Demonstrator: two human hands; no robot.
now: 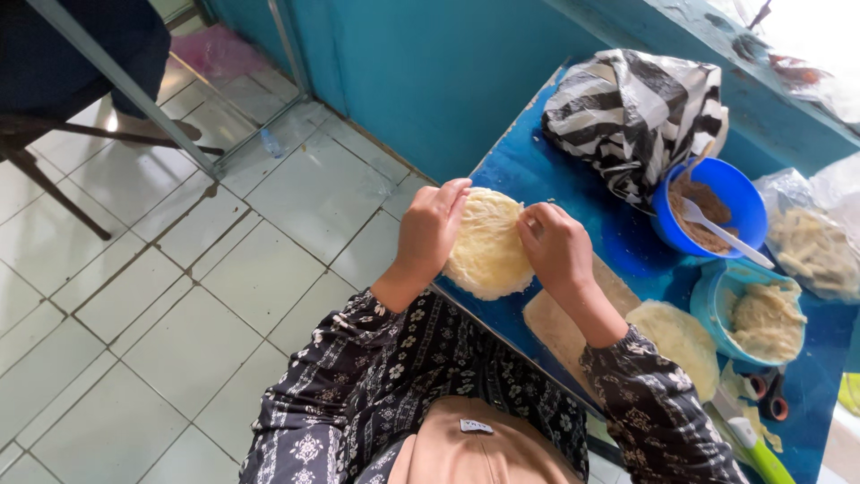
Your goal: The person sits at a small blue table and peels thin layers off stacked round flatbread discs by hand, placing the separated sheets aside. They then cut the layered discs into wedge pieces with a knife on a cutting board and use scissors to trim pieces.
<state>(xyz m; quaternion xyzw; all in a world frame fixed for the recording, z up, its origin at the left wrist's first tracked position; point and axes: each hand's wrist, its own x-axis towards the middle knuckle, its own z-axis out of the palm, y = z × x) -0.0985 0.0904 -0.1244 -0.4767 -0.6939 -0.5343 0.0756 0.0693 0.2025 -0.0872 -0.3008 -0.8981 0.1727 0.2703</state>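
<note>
While your left hand (pixel 430 229) and right hand (pixel 555 246) pinch the pale dough round (pixel 486 246) between them, a second round (pixel 683 339) lies finished beside your right forearm, and the brown filling (pixel 703 215) beyond it is unused.

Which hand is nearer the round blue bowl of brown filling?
Right. The right hand grips the pale dough disc's bowl-side edge; the left hand holds the far edge from the blue bowl.
</note>
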